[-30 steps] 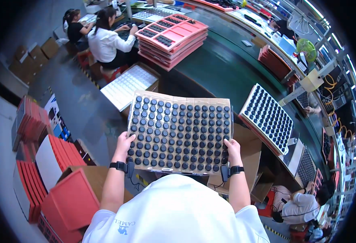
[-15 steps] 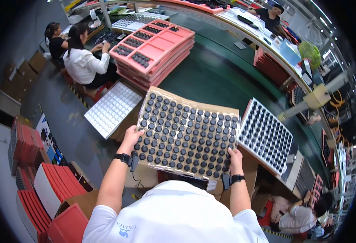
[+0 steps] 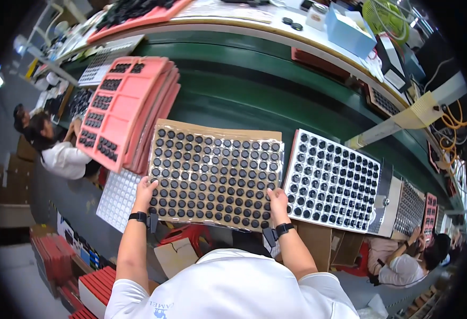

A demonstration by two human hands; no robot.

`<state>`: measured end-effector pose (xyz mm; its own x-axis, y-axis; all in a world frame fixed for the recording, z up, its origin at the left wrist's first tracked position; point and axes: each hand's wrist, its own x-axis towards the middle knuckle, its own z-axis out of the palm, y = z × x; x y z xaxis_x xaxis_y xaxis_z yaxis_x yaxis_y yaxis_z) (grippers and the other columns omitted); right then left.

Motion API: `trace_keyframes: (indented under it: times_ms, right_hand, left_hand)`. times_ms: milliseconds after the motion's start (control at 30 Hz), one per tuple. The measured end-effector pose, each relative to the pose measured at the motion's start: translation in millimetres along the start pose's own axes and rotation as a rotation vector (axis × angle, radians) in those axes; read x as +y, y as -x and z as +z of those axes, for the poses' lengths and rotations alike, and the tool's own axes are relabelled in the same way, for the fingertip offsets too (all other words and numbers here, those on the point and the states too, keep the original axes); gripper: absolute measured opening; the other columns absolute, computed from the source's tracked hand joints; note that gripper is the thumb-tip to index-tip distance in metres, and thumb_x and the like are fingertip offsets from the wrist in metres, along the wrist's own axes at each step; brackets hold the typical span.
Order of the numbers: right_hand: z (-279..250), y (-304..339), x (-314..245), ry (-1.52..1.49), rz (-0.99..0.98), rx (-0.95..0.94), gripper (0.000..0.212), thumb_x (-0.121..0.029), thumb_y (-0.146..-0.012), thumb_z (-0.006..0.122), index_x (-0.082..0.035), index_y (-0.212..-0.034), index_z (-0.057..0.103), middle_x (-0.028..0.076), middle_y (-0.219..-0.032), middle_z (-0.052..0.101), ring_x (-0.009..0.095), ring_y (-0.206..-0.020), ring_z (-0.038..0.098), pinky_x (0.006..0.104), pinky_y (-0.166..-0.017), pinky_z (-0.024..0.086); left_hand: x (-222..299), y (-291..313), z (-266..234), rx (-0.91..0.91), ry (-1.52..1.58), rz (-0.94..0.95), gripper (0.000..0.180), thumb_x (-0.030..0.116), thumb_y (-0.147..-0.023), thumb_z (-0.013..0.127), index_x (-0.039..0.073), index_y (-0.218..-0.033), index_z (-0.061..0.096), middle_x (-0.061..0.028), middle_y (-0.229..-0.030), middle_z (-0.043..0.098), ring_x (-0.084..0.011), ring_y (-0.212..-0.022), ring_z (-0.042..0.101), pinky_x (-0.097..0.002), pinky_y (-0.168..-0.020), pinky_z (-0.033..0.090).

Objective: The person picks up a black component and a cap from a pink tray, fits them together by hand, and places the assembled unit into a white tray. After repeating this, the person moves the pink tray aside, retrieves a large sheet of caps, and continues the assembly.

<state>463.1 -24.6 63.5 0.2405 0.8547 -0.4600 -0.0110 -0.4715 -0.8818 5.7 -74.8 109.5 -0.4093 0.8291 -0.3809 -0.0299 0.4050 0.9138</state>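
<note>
Between my hands is a clear plastic tray [image 3: 217,175] on brown cardboard, filled with rows of small black round caps. My left hand [image 3: 146,192] grips its left edge with the thumb on top. At the lower right edge, my right hand [image 3: 277,202] holds it the same way; the fingers beneath are hidden. Just right of it lies a white tray [image 3: 333,181] with rows of shiny black round parts. To the left rises a stack of pink trays [image 3: 124,114], the top one partly filled with black pieces in its compartments. An unfilled-looking white tray [image 3: 117,201] sits below that stack.
A green conveyor surface [image 3: 233,101] runs behind the trays. A slanted metal post [image 3: 398,125] stands at the right. Co-workers sit at the left [image 3: 63,154] and lower right [image 3: 403,268]. Red trays [image 3: 52,260] are piled on the floor at lower left.
My view has swung to the right and closer to the bench. The held tray is now more level, beside the white tray of black parts; both hands keep their grip.
</note>
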Motion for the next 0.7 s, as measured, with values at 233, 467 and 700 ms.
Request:
trace_keyframes:
  times_ms: [233, 467, 700]
  right_hand:
    - [18, -36, -23, -0.119, 0.015, 0.074, 0.021, -0.011, -0.084, 0.062, -0.007, -0.069, 0.049, -0.003, -0.066, 0.047, 0.007, -0.061, 0.040, 0.0244, -0.055, 0.033]
    - [41, -52, -10, -0.121, 0.000, 0.144, 0.022, -0.011, -0.084, 0.062, -0.007, -0.068, 0.047, -0.003, -0.064, 0.044, 0.007, -0.060, 0.037, 0.0258, -0.053, 0.031]
    - [65, -92, -4, 0.295, 0.042, 0.238, 0.015, -0.015, -0.083, 0.063, -0.002, -0.081, 0.055, 0.001, -0.071, 0.054, 0.011, -0.064, 0.046, 0.0275, -0.058, 0.038]
  left_hand:
    - [23, -78, 40, -0.052, -0.017, -0.025, 0.024, 0.003, -0.081, 0.061, -0.001, -0.104, 0.054, -0.0081, -0.092, 0.064, -0.0143, -0.079, 0.060, -0.0282, -0.072, 0.048]
    - [20, -147, 39, -0.178, -0.084, -0.056, 0.025, 0.006, -0.081, 0.062, -0.001, -0.104, 0.055, -0.0069, -0.091, 0.064, -0.0129, -0.082, 0.058, -0.0279, -0.073, 0.046]
    - [-7, -214, 25, -0.158, -0.219, -0.051, 0.025, 0.010, -0.080, 0.064, -0.002, -0.101, 0.056, -0.0074, -0.089, 0.064, -0.0147, -0.081, 0.057, -0.0295, -0.074, 0.045]
